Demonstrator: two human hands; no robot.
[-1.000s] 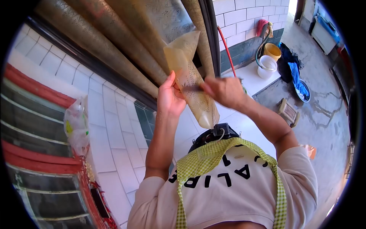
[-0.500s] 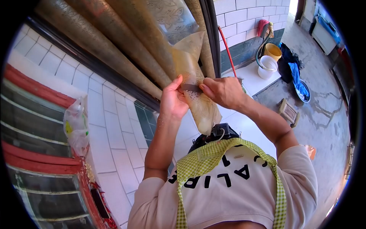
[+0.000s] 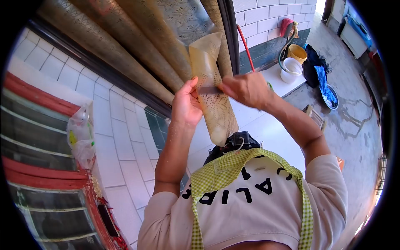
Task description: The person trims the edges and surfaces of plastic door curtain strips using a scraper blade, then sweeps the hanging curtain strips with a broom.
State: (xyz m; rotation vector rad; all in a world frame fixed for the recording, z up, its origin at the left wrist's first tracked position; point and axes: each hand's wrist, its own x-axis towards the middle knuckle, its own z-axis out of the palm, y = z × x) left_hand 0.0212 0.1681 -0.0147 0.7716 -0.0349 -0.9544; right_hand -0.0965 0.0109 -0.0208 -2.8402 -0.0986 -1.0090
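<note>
A strip of patterned, translucent yellowish sheet (image 3: 216, 110) hangs from the larger curtain and runs down toward my waist. My left hand (image 3: 187, 104) grips its left edge, thumb up and fingers partly behind it. Across the sheet's perforated pattern lies a flat dark blade-like tool (image 3: 209, 90). Its right end is in my right hand (image 3: 248, 90), whose fingers are closed round it and slightly blurred.
Brown patterned curtain folds (image 3: 112, 46) hang ahead. At the right are a red pole (image 3: 246, 48), a white bucket (image 3: 291, 71), a yellow bucket (image 3: 297, 53), a basin with blue cloth (image 3: 329, 96) and a wooden stool (image 3: 315, 118). A plastic bag (image 3: 81, 137) hangs at the left.
The blade-like tool and my right hand have shifted back and forth over the sheet and now sit slightly higher than half a second ago. My left hand keeps its hold.
</note>
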